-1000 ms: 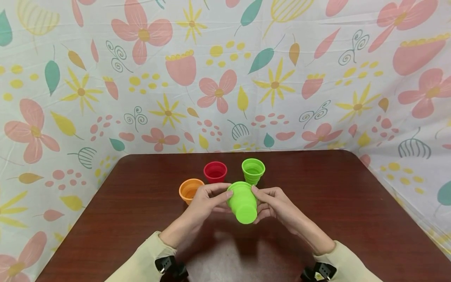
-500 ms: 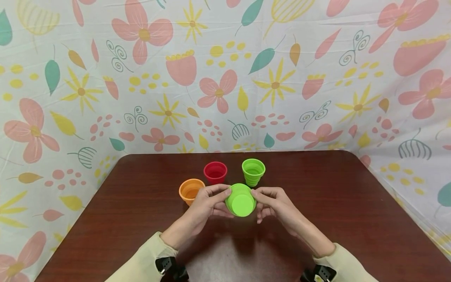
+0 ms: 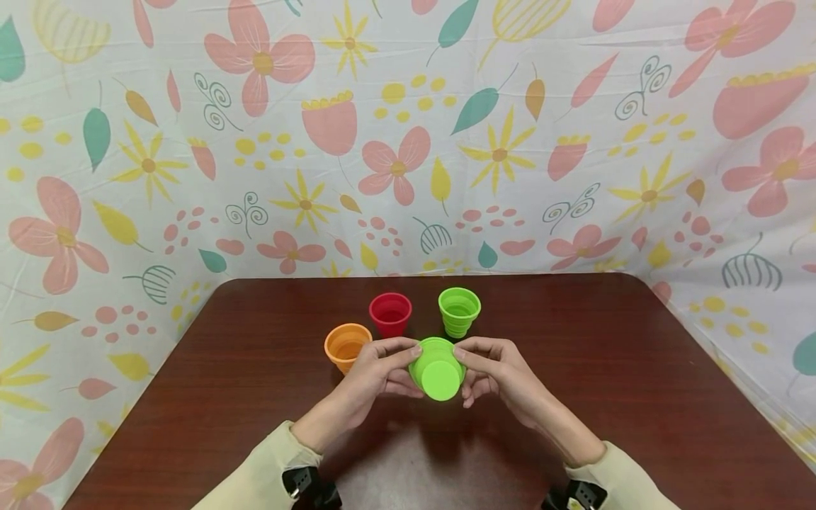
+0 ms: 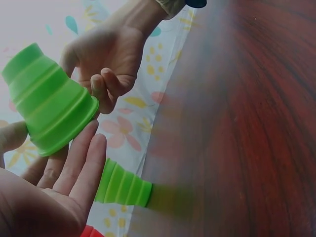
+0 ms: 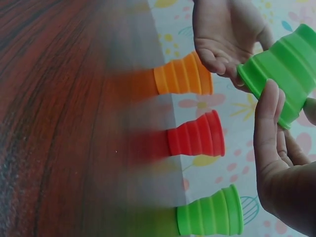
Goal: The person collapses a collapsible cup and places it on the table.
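Observation:
Between both hands is a bright green ribbed collapsible cup [image 3: 440, 375], raised over the table with its flat base turned toward the head camera. My left hand [image 3: 376, 372] pinches the rim on one side, thumb on top and fingers beneath. On the opposite side my right hand [image 3: 494, 367] grips the rim the same way. In the left wrist view the cup [image 4: 52, 101] shows its full stepped height, wide rim down near the fingertips. The right wrist view shows the same cup [image 5: 281, 74] tilted between the two hands.
Behind the hands, upright on the brown table [image 3: 255, 397], stand an orange cup [image 3: 347, 345], a red cup [image 3: 390, 314] and another green cup [image 3: 459, 312]. A floral cloth [image 3: 408, 142] hangs behind the table's far edge.
The held cup has tilted so its base faces the head camera more directly and less of its side shows. Both hands still grip its rim; the other cups stay in place.

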`<act>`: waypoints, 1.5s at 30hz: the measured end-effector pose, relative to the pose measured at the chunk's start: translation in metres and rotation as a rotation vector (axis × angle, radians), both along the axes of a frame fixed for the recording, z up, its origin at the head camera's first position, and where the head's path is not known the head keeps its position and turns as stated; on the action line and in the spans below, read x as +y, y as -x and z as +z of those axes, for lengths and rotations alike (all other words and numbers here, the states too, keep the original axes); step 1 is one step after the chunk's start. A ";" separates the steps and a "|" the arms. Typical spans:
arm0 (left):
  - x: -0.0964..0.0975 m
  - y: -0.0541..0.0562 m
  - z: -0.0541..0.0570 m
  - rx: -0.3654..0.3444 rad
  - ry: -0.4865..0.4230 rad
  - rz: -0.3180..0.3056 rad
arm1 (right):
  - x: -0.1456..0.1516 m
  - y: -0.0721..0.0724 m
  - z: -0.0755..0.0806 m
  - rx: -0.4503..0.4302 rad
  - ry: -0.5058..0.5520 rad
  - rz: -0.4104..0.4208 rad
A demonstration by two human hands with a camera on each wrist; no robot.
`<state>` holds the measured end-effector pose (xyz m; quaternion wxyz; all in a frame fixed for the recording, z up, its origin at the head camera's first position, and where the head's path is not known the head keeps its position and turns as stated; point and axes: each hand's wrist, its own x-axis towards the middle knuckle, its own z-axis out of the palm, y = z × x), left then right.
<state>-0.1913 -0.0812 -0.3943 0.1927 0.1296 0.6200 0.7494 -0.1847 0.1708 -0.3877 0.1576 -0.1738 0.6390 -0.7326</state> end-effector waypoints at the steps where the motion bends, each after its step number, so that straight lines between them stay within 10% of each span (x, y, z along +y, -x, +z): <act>1: 0.000 0.000 0.000 -0.005 -0.001 -0.001 | 0.000 0.000 0.000 -0.005 0.001 -0.002; 33: 0.000 0.004 -0.004 -0.031 0.061 0.028 | -0.004 0.003 -0.005 -0.082 -0.057 -0.032; 45: 0.003 0.002 -0.006 0.146 0.089 0.046 | -0.005 0.002 -0.007 0.003 -0.074 -0.077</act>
